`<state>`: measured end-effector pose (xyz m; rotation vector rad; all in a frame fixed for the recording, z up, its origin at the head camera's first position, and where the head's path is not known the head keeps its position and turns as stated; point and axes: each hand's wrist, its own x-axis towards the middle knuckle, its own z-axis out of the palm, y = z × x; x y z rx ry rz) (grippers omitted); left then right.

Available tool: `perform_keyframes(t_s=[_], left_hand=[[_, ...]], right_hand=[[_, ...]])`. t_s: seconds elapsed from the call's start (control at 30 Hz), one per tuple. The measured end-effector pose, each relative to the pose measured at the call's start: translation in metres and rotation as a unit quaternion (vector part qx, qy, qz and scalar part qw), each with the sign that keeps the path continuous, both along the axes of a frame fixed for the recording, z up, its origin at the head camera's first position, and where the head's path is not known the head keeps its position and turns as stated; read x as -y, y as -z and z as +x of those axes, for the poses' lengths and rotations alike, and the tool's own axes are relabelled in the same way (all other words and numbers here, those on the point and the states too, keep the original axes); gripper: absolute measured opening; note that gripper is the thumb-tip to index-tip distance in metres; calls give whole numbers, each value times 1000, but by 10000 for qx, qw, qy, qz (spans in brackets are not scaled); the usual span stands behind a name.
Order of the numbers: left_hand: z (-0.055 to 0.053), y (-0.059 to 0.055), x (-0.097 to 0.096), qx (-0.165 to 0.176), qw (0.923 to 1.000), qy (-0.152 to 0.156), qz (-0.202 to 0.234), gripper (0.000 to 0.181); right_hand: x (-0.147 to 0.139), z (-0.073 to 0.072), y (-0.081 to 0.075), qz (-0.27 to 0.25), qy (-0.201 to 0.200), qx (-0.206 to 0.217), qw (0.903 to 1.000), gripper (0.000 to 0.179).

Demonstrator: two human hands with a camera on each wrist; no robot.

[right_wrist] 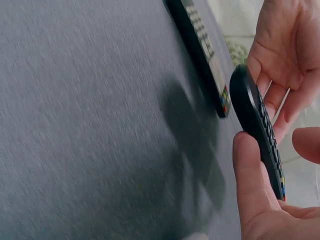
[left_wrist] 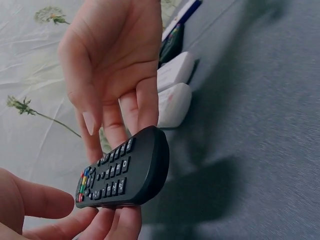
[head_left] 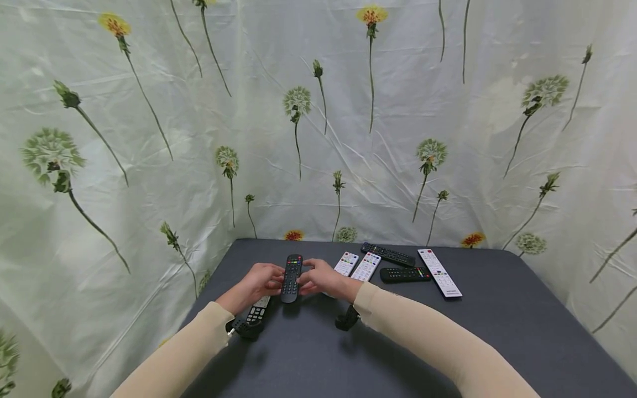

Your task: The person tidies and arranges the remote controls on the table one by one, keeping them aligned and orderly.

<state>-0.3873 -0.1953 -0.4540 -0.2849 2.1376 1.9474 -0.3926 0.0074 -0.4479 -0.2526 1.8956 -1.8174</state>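
Note:
A black remote control (head_left: 291, 279) with coloured buttons near its far end is held up over the table between both hands. My left hand (head_left: 260, 283) grips it along its left edge, and in the left wrist view its fingers (left_wrist: 127, 220) lie under that edge. From the other side my right hand (head_left: 323, 276) holds it. One right finger (right_wrist: 247, 155) supports its underside in the right wrist view. Below my left wrist lies a dark remote with a pale keypad (head_left: 257, 310), partly hidden by the wrist.
Two white remotes (head_left: 367, 266) lie just beyond my right hand, partly covered by it. Further right are two black remotes (head_left: 404, 275) and a long white remote (head_left: 440, 273). A flowered curtain (head_left: 338, 138) hangs behind the dark grey table (head_left: 502, 320).

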Motion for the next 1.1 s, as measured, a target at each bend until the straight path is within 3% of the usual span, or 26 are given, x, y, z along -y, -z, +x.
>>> perform_keyframes(t_s=[0.2,0.33,0.57,0.83,1.1], left_hand=[[17,-4,8,17,9997,210,-116,32],[30,-9,12,-39,9984,467,-313,35],[46,-12,14,158,9929,950,-696,47],[55,-12,13,370,9895,1120,-831,47],[55,-10,16,392,9884,1260,-756,54]], right_hand=[[4,13,1,-163,-91,237,9995,73],[6,22,4,-259,-112,428,9987,73],[4,37,15,-347,-211,689,9968,73],[1,48,19,-269,-497,867,9946,75],[0,49,19,-32,-860,941,9918,77]])
